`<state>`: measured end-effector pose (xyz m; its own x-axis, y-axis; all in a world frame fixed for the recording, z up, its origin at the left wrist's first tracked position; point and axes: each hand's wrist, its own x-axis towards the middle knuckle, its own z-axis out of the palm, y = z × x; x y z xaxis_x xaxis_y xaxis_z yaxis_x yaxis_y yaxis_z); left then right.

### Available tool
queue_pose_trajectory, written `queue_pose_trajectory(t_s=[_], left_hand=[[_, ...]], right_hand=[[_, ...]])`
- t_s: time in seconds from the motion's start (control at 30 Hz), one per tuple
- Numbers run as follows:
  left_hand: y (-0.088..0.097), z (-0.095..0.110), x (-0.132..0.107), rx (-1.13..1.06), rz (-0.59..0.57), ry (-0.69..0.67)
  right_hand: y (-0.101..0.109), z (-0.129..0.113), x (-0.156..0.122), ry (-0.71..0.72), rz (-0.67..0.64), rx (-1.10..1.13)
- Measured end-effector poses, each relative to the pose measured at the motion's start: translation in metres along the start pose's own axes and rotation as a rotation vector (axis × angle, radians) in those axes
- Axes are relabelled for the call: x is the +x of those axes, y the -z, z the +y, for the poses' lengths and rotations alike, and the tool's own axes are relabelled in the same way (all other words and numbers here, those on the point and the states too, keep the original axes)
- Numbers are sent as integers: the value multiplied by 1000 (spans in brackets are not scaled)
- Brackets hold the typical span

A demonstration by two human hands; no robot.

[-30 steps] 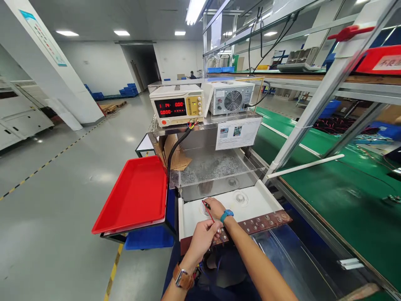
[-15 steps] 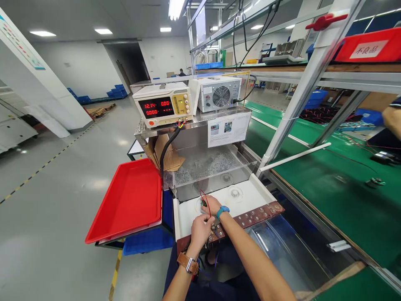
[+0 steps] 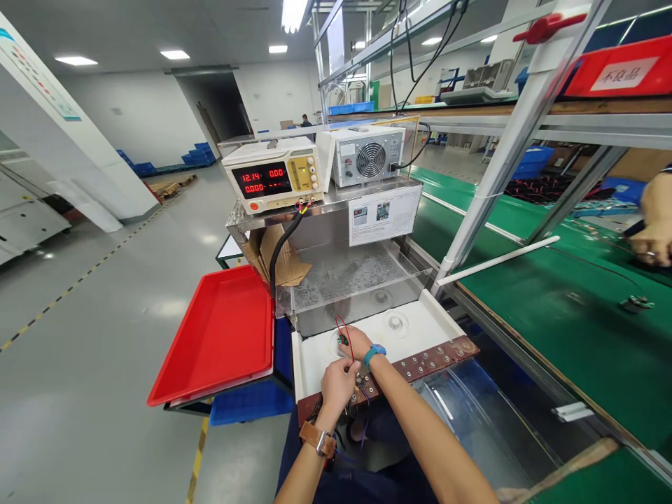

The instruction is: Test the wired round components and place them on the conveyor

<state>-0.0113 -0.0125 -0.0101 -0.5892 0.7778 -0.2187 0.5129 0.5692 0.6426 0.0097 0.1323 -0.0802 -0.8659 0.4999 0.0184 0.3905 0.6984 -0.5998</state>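
Right hand [image 3: 357, 343] pinches the wired part [image 3: 342, 339], just beyond the left hand [image 3: 339, 383], curled closed at the terminal strip [image 3: 425, 363].

Nearest me, the left hand [image 3: 339, 383], fingers curled, presses on a brown stud-lined terminal strip [image 3: 425, 362]. Just beyond it, the right hand [image 3: 358, 342] pinches a small green part with a looping red wire [image 3: 342, 334] over a shallow white tray [image 3: 420, 327]. A red plastic tray [image 3: 220, 336] sits to the left. Farther back stands a cream power supply with red digits [image 3: 273, 175]. At the far right, another person's hand [image 3: 651, 241] hovers above the green belt [image 3: 551, 329].
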Motion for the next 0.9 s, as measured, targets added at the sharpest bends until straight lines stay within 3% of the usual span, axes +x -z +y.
queue_pose_trajectory(t_s=[0.9], left_hand=[[1,1,-3,47,4,53]], right_hand=[[-3,-6,-5,-4,28,90]])
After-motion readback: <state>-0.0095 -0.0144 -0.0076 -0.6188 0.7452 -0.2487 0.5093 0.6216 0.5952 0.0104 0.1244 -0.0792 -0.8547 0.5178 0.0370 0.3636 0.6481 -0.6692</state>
